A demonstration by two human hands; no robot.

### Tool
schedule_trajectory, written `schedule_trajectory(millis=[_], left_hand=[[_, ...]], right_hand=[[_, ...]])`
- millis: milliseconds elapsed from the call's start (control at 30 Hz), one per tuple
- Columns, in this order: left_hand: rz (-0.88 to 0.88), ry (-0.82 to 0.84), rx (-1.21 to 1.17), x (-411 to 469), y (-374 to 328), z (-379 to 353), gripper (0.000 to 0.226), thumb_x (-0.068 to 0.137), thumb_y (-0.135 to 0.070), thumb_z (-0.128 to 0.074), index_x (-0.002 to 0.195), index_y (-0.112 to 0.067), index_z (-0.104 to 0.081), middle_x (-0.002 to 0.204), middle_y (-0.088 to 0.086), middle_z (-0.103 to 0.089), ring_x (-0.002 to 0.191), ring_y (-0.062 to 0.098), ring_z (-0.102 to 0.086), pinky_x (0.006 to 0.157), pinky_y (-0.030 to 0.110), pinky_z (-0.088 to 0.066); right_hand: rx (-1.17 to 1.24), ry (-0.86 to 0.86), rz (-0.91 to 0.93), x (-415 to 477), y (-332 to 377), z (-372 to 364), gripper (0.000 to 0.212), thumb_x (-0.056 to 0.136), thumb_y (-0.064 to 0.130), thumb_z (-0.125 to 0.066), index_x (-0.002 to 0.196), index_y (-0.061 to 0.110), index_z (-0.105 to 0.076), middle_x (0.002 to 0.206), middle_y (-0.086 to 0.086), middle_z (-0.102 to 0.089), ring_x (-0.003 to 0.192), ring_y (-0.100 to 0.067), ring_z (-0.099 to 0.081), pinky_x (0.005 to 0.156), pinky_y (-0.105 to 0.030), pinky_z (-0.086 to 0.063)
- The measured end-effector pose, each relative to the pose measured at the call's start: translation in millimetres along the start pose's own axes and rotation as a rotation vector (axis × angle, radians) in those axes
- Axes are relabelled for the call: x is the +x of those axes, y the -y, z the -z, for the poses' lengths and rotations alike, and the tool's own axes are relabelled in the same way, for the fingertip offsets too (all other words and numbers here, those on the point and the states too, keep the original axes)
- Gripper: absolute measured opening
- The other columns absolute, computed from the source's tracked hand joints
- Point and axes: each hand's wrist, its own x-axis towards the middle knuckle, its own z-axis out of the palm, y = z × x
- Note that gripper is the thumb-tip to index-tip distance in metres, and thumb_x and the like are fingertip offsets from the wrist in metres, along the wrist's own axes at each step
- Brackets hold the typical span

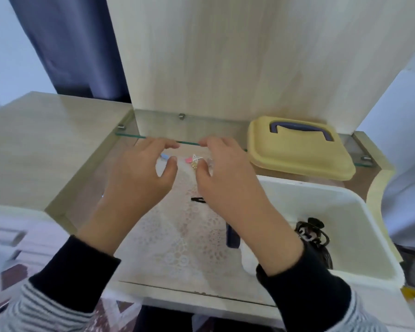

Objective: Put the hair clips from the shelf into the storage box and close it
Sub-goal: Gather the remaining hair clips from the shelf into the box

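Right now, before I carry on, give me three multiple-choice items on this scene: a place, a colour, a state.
1. Where does the pale yellow plastic lid lie? A on the glass shelf; B on a chair; C on the floor.
2. What colour is the lid's handle? A red; B purple; C green.
3. The white plastic storage box is: A closed; B open; C upside down.
A: the lid rests at the shelf's right end. B: the handle is purple. B: the box's inside shows, holding a dark claw hair clip.
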Motion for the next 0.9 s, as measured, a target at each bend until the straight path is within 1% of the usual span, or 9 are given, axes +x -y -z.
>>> schedule_trajectory(millis=[100,167,267,333,400,500,600,767,900], left_hand=[[0.002,-0.028,0.071,-14,26,-9,0.027,0.083,-0.024,-0.057,0.106,-0.014,-0.068,0.106,0.0,-0.068,0.096,0.009,-0.054,0.075,0.014,-0.037],[0.055,0.008,0.097,-26,45,-15,0.034,0.083,-0.028,-0.053,0.109,-0.01,-0.066,0.112,0.006,-0.066,0.104,0.021,-0.058,0.081,0.029,-0.047],[0.321,0.2,0.119,-45,66,-28,0.046,0.086,-0.034,-0.05,0.127,-0.012,-0.054,0.134,0.013,-0.048,0.119,0.033,-0.049,0.091,0.046,-0.047],[0.451,0.296,0.186,-54,78,-35,0.052,0.09,-0.034,-0.05,0.137,-0.015,-0.042,0.146,0.015,-0.03,0.128,0.035,-0.039,0.096,0.046,-0.043],[0.467,0.314,0.237,-60,86,-40,0.055,0.091,-0.033,-0.05,0.14,-0.013,-0.038,0.149,0.016,-0.025,0.125,0.038,-0.04,0.093,0.044,-0.042],[0.448,0.307,0.267,-64,92,-46,0.058,0.092,-0.031,-0.051,0.142,-0.007,-0.036,0.15,0.02,-0.026,0.125,0.038,-0.042,0.094,0.041,-0.042],[0.462,0.289,0.249,-67,94,-52,0.059,0.093,-0.034,-0.048,0.143,-0.005,-0.036,0.15,0.021,-0.029,0.13,0.037,-0.038,0.104,0.042,-0.035],[0.445,0.218,0.194,-72,101,-55,0.062,0.086,-0.038,-0.036,0.136,-0.003,-0.047,0.143,0.018,-0.041,0.127,0.035,-0.042,0.103,0.043,-0.037],[0.42,0.173,0.199,-75,101,-52,0.064,0.083,-0.039,-0.028,0.13,-0.004,-0.053,0.135,0.015,-0.052,0.12,0.034,-0.05,0.096,0.044,-0.043]], right_hand=[[-0.048,0.032,-0.05,-2,8,-42,0.036,0.089,0.008,-0.048,0.125,0.009,-0.048,0.122,-0.01,-0.048,0.108,-0.025,-0.048,0.085,-0.028,-0.039],[-0.09,0.074,-0.107,-6,9,-70,0.042,0.09,0.009,-0.048,0.131,0.009,-0.044,0.129,-0.011,-0.044,0.116,-0.026,-0.045,0.091,-0.031,-0.04],[-0.242,0.143,-0.202,-11,2,-103,0.042,0.091,0.014,-0.046,0.133,0.011,-0.042,0.131,-0.009,-0.044,0.12,-0.028,-0.042,0.094,-0.035,-0.037],[-0.317,0.176,-0.255,-12,-6,-119,0.043,0.09,0.015,-0.045,0.133,0.013,-0.042,0.133,-0.008,-0.044,0.123,-0.029,-0.04,0.1,-0.037,-0.033],[-0.376,0.174,-0.291,-12,-15,-133,0.045,0.089,0.013,-0.046,0.134,0.012,-0.042,0.137,-0.01,-0.043,0.128,-0.031,-0.036,0.106,-0.04,-0.028],[-0.446,0.066,-0.273,-16,-26,-150,0.045,0.079,0.012,-0.059,0.124,0.009,-0.056,0.13,-0.014,-0.053,0.123,-0.037,-0.045,0.104,-0.048,-0.035],[-0.429,0.005,-0.223,-23,-34,-159,0.043,0.071,0.015,-0.065,0.113,0.006,-0.063,0.117,-0.016,-0.061,0.112,-0.038,-0.054,0.097,-0.049,-0.044],[-0.333,-0.083,-0.155,-24,-39,-163,0.052,0.073,0.002,-0.062,0.124,-0.001,-0.055,0.124,-0.021,-0.056,0.115,-0.038,-0.053,0.097,-0.046,-0.047],[-0.395,-0.13,-0.206,-26,-41,-163,0.058,0.071,0.003,-0.063,0.128,-0.001,-0.053,0.131,-0.022,-0.053,0.123,-0.042,-0.046,0.104,-0.052,-0.038]])
